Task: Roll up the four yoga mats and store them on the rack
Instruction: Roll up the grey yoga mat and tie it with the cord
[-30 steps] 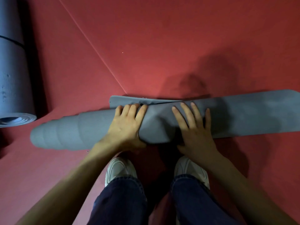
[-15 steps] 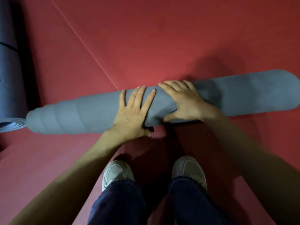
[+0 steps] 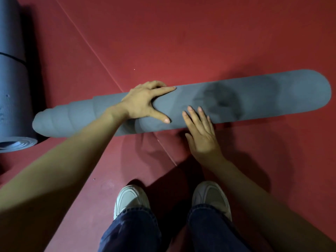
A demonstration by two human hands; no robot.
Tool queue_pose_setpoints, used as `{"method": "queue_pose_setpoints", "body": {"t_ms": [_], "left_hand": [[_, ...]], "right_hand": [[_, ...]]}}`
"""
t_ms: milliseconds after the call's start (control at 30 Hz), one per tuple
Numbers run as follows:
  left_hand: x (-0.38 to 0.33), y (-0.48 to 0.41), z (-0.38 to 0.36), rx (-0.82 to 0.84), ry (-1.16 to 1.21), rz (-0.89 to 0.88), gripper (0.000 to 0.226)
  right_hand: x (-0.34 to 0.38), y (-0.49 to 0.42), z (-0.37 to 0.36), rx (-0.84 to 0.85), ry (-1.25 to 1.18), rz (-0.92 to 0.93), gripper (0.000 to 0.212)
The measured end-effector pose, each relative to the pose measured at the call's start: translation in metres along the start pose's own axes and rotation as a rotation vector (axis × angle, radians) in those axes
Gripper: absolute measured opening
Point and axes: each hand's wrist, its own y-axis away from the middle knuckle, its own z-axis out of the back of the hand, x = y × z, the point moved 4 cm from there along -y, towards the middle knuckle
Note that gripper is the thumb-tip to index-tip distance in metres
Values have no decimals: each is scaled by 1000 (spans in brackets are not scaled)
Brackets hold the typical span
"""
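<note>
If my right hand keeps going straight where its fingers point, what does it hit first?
The rolled mat. The right hand points away from you, and its fingertips seem to lie on the roll's near side, so it would press into that; past it shows only red floor.

Red padded floor (image 3: 209, 33) covers everything in view, matte and faintly textured. A thin straight seam (image 3: 91, 46) cuts in from 11 o'clock toward the centre, with a tiny pale speck (image 3: 134, 69) just beside it. The light is dim and warm, brightest just above centre at 12 o'clock, while heavy shadow (image 3: 272, 170) pools at 4 o'clock.
</note>
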Motion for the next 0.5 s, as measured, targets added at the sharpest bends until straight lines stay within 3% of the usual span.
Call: {"method": "queue_pose_setpoints", "body": {"t_ms": [133,233,367,433,500], "left_hand": [[17,-8,9,-104,73,18,89],[17,-11,11,-165,-90,63,68],[18,-21,13,-75,-155,219,53],[16,-29,16,6,-150,313,62],[11,-35,16,112,-190,395,87]], "right_hand": [[-21,21,2,-103,-126,-92,36],[-42,30,-7,-22,-340,-531,33],[-47,11,-8,-20,-1013,-1006,29],[-44,-11,-4,11,-1293,-1120,57],[-43,-30,0,36,-1429,-1142,116]]}}
